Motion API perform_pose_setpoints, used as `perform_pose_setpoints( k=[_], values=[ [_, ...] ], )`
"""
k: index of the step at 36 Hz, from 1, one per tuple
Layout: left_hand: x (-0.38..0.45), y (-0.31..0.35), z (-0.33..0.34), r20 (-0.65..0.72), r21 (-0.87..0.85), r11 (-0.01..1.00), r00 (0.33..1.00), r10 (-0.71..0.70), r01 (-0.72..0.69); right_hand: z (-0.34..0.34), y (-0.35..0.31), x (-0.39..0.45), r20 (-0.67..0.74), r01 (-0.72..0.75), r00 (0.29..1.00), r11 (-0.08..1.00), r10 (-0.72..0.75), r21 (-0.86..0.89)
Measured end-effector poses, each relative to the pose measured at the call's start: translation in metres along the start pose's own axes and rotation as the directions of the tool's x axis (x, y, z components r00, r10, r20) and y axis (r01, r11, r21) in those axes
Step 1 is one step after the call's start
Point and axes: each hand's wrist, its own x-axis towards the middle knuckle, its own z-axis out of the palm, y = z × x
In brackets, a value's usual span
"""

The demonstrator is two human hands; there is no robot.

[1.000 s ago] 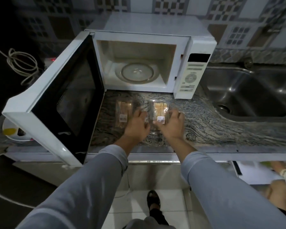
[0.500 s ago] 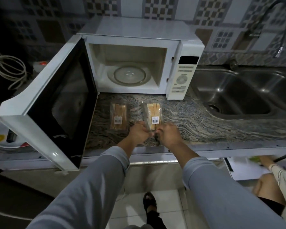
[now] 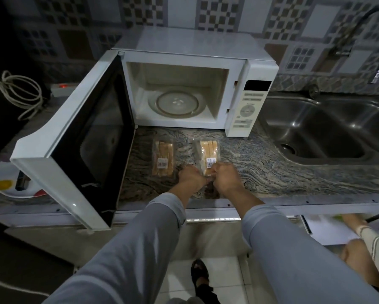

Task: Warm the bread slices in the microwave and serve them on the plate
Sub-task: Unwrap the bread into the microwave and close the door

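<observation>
Two clear plastic packs of bread slices lie on the marbled counter [image 3: 271, 159] in front of the white microwave [image 3: 197, 53]. The left bread pack [image 3: 162, 157] lies untouched. My left hand [image 3: 191, 177] and my right hand [image 3: 224, 178] both pinch the near end of the right bread pack [image 3: 208, 151], knuckles close together. The microwave door [image 3: 85, 137] stands wide open to the left, and the glass turntable [image 3: 177, 103] inside carries nothing. A white plate [image 3: 7, 185] with coloured spots sits at the far left, partly hidden behind the door.
A steel sink [image 3: 328, 128] with a tap [image 3: 374, 40] fills the right side. A coiled cable [image 3: 22, 93] and a power strip [image 3: 62, 87] lie at the back left. Another person's arm [image 3: 368, 235] shows at the lower right beside a white sheet.
My hands slid back from over both packs to the near end of the right pack and closed on it. The left pack is now uncovered.
</observation>
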Motion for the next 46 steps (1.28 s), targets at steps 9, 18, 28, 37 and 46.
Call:
perform_pose_setpoints(
  k=[9,18,28,37,46],
  values=[
    [0.002,0.0,0.004,-0.037,-0.001,0.998,0.998,-0.058,0.058,-0.01,-0.004,0.002,-0.024,0.035,0.999,0.999,-0.035,0.015],
    [0.005,0.012,-0.009,-0.059,-0.007,1.0,0.998,-0.026,0.025,-0.052,-0.012,0.025,-0.101,0.164,0.982,0.986,-0.161,0.027],
    [0.02,0.034,-0.053,-0.391,0.306,0.768,0.661,0.64,-0.562,-0.072,-0.024,0.043,-0.293,0.096,0.955,0.883,0.049,0.46],
    [0.034,0.053,-0.083,-0.356,0.291,0.718,0.624,0.695,-0.633,-0.035,-0.035,0.056,-0.039,-0.371,0.88,0.736,0.474,0.566],
    [0.029,0.056,-0.09,-0.304,0.293,0.71,0.641,0.705,-0.641,-0.009,-0.055,0.068,0.006,-0.291,0.953,0.915,0.302,0.281]
  ],
)
